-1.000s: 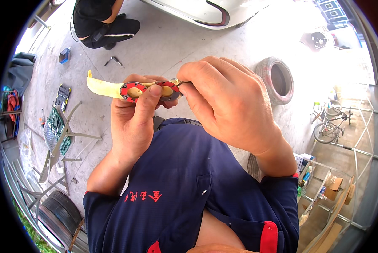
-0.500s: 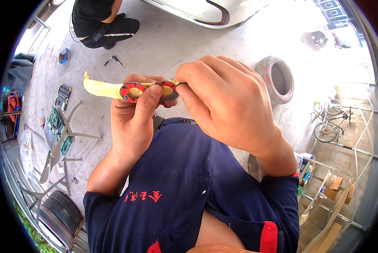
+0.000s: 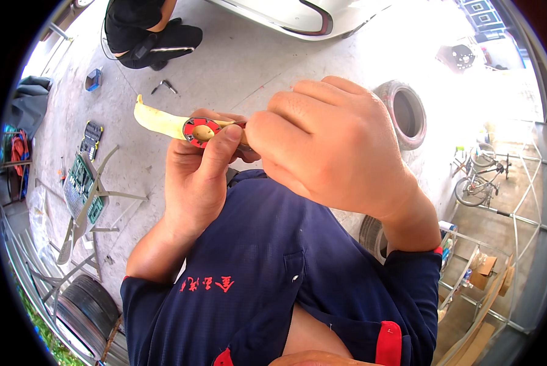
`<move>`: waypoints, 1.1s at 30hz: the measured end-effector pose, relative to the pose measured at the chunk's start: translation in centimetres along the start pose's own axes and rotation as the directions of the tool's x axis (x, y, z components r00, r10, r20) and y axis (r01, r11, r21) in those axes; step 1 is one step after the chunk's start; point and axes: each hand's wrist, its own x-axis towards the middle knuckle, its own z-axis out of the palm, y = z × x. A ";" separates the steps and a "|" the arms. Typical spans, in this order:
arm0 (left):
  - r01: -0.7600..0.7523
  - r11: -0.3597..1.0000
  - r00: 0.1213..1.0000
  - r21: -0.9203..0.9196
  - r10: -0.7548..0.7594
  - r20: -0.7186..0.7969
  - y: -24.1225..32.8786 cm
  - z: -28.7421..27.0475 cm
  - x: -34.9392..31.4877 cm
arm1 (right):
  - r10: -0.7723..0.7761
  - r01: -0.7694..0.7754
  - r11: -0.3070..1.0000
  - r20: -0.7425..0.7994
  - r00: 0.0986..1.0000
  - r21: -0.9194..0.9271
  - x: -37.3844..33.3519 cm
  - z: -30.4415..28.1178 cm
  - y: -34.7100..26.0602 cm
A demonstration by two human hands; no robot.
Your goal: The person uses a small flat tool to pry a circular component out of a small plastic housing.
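Note:
My left hand (image 3: pixel 194 177) pinches a flat red ringed piece (image 3: pixel 191 129) between thumb and fingers, in front of my chest. One red ring with dark marks and a grey rim shows beside the thumb, with pale yellow inside its round opening. Out to the left from it stretches a yellow tapering strip (image 3: pixel 160 119), its narrow tip bent upward. My right hand (image 3: pixel 328 146) is closed at the piece's right end and covers most of that end. Its fingertips are hidden, and what they pinch cannot be made out.
A person in black (image 3: pixel 145 36) stands at the far left, near a white car (image 3: pixel 273 15). Open toolboxes (image 3: pixel 81 177) lie left by a folding chair (image 3: pixel 90 204). A tyre (image 3: pixel 404 116) stands right; more tyres (image 3: pixel 84 311) sit lower left. Bicycles (image 3: pixel 474 183) are far right.
The piece and yellow strip have shifted slightly right with my left hand. My right hand has turned and closed further over the right ring, which now is mostly hidden.

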 end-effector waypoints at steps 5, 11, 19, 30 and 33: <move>0.135 0.985 0.990 -0.104 -0.138 -0.025 0.0 0.3 -0.3 | -0.034 0.039 0.996 -0.063 0.997 0.075 -0.7 0.2 0.9; 0.090 0.996 0.996 -0.025 -0.090 -0.005 -0.1 0.8 -0.3 | -0.014 0.023 0.994 -0.086 0.996 0.110 -1.1 0.2 0.7; 0.140 0.987 0.989 -0.075 -0.143 -0.038 0.7 -0.7 0.5 | 0.116 -0.097 0.926 -0.028 0.993 0.365 -2.8 -2.0 1.7; 0.182 0.973 0.983 -0.139 -0.175 0.059 -0.5 -2.0 0.4 | 0.339 -0.334 0.814 0.078 0.938 0.475 -4.5 -1.4 3.2; 0.180 0.972 0.981 -0.152 -0.167 0.095 -0.4 -1.9 0.5 | 0.307 -0.315 0.888 0.080 0.948 0.335 -4.7 -1.6 3.7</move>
